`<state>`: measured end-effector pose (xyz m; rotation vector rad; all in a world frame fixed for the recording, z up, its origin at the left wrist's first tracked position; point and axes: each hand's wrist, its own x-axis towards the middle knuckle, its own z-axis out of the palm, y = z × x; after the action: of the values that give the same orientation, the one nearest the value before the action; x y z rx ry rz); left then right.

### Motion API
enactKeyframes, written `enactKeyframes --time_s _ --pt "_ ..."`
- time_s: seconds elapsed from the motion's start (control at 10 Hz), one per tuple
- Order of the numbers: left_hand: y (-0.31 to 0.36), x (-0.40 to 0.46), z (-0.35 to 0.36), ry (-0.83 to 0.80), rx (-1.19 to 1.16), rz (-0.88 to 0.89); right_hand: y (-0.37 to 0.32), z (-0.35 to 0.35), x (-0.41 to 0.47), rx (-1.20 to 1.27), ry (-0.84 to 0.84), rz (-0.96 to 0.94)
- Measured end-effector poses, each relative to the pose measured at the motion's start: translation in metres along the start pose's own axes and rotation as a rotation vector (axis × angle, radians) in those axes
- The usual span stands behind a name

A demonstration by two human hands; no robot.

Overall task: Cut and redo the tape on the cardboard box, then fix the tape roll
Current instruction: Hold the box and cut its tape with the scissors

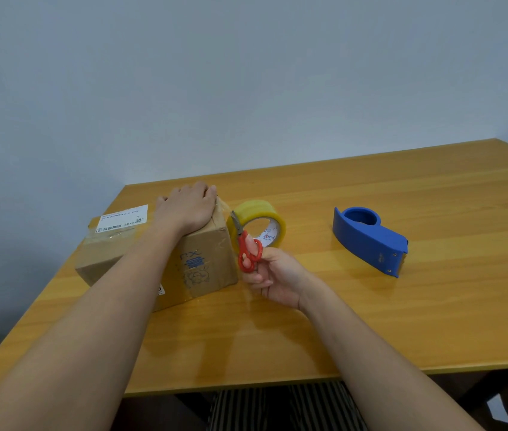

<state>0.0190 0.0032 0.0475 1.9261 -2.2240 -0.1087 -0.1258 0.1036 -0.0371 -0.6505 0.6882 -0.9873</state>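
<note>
Head view looks down on a honey-coloured wooden table (pixel 370 321). On its left part sits a brown cardboard box (pixel 202 262) with a white shipping label (pixel 122 218) on top. The person's left hand (pixel 188 206) lies flat, palm down, on the box's far top corner, fingers curled over the edge. The right hand (pixel 272 279) grips small red-handled scissors (pixel 245 247), blades closed and pointing away, just beside the box. A yellowish roll of clear packing tape (pixel 257 220) stands on edge behind the scissors. A blue plastic tape dispenser (pixel 370 241) rests well apart to the right.
</note>
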Motion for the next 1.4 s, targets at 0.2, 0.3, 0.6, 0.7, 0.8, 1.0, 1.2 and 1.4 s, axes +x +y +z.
enactKeyframes --time_s 0.2,0.3,0.6,0.7,0.8,1.0,1.2,1.4 --pt "-0.0009 0.0002 0.0001 0.001 -0.005 0.005 0.0000 -0.0009 -0.0006 -0.012 0.024 0.012" --pt "-0.0008 0.0002 0.0003 -0.001 -0.006 0.006 -0.0009 -0.0006 -0.0017 -0.031 0.023 0.009" --pt "-0.0013 0.0008 0.0009 0.004 -0.006 0.004 0.0024 -0.0012 -0.0011 -0.029 -0.002 -0.002" --pt "-0.0012 0.0009 0.0011 0.002 -0.007 -0.001 0.0030 -0.0002 -0.0004 -0.013 -0.024 -0.004" --pt "-0.0006 0.0006 0.0007 -0.001 -0.012 -0.005 0.0023 -0.0003 0.0012 0.006 -0.034 0.014" --pt "-0.0010 0.0003 0.0009 0.004 -0.006 0.008 0.0011 -0.0019 0.0018 0.017 -0.048 0.045" --pt "-0.0016 0.0003 0.0008 0.004 -0.013 0.011 -0.0016 0.0002 0.0050 0.047 -0.070 0.060" --pt "-0.0020 0.0004 -0.0002 -0.001 -0.017 0.020 -0.0006 -0.0073 0.0047 0.071 -0.099 0.061"
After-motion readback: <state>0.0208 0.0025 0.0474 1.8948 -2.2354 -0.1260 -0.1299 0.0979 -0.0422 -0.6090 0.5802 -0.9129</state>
